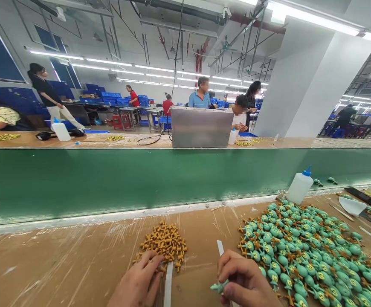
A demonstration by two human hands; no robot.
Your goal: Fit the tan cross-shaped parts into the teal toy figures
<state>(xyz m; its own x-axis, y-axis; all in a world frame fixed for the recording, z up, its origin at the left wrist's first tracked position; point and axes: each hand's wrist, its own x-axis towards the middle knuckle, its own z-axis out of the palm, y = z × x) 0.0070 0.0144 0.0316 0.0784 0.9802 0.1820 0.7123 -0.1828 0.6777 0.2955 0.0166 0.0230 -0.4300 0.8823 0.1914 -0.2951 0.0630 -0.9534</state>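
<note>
My left hand (137, 281) rests at the lower edge of a heap of small yellow-brown moulded parts (166, 243), its fingertips among the pieces. Whether those fingers pinch a piece is hidden. My right hand (243, 281) grips a small green toy figure (219, 287) by its body. To the right spreads a large pile of similar green figures (307, 251) with brown limbs. Between my hands stand a white strip (168, 285) and a second white strip (220, 247), both lying on the tape-covered cardboard bench top (60, 260).
A green conveyor belt (108, 183) runs across beyond the bench. A white glue bottle (299, 186) with a blue tip stands at the belt's edge. Tools and a black bar (367, 199) lie at right. Co-workers sit and stand beyond a metal box (201, 127).
</note>
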